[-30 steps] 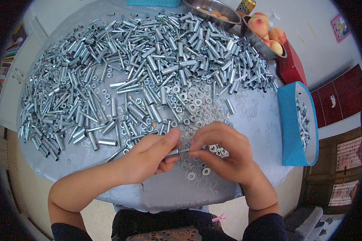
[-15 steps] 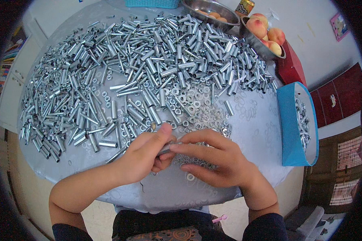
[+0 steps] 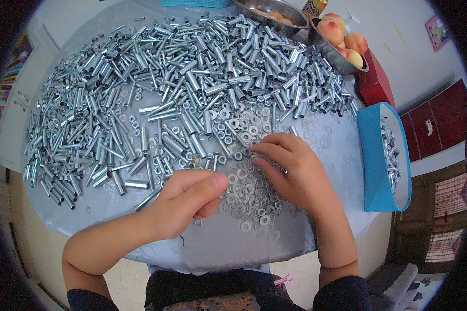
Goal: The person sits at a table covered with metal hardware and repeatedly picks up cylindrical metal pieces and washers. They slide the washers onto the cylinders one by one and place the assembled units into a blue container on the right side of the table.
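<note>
My left hand (image 3: 192, 199) is closed, thumb on top, low over the near edge of the pile. Its curled fingers hide the metal tube it gripped a moment ago. My right hand (image 3: 296, 168) reaches over the scattered washers (image 3: 244, 189), its fingers bent and fingertips slightly apart, close to some hex nuts (image 3: 238, 155). No part shows between those fingertips. Ahead of both hands spreads a large heap of silvery metal sleeves and bolts (image 3: 192, 78). Short metal tubes (image 3: 137, 184) lie left of my left hand.
On the right stands a blue fabric bin (image 3: 373, 160) holding metal parts (image 3: 390, 155). Behind it are a red box (image 3: 373, 83), a metal bowl of peaches (image 3: 342, 65) and another bowl (image 3: 290, 28) of round brown items. A can (image 3: 314, 7) and a turquoise basket (image 3: 194, 2) sit at the far edge.
My right hand has left the metal tube at my left hand and moved forward and right over the washers. My left hand stays nearly in place, its fingers now closed tighter.
</note>
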Motion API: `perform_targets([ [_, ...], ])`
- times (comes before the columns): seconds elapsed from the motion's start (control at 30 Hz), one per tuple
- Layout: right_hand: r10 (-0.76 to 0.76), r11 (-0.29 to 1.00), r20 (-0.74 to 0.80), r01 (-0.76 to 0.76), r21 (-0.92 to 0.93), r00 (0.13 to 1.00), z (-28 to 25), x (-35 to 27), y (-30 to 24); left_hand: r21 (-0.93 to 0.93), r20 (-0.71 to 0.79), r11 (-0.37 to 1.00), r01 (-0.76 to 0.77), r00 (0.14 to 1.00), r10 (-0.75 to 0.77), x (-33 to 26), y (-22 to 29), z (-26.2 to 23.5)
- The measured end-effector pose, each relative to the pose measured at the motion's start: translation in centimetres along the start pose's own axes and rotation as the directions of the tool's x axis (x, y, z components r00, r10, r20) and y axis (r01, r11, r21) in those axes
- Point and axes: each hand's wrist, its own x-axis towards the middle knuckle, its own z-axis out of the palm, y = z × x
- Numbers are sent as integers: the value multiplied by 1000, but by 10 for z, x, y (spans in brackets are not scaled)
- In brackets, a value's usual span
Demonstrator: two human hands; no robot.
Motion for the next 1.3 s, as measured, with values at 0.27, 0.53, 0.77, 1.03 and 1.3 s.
perform_targets([
  [0.27,28,999,42,-29,16,999,5,1,-4,-3,19,999,-39,999,39,-1,1,1],
  [0.53,-6,1000,8,6,29,1000,11,0,3,-6,8,1000,-18,1000,18,0,0,3],
  [0.77,-34,999,8,34,-27,999,11,0,7,40,33,998,-43,999,42,2,0,0],
  [1.03,2,1000,37,-1,-12,999,7,2,-2,93,27,994,-54,998,52,3,1,2],
  [1.3,2,997,31,0,-73,1000,13,0,3,83,26,996,-32,999,30,4,0,2],
])
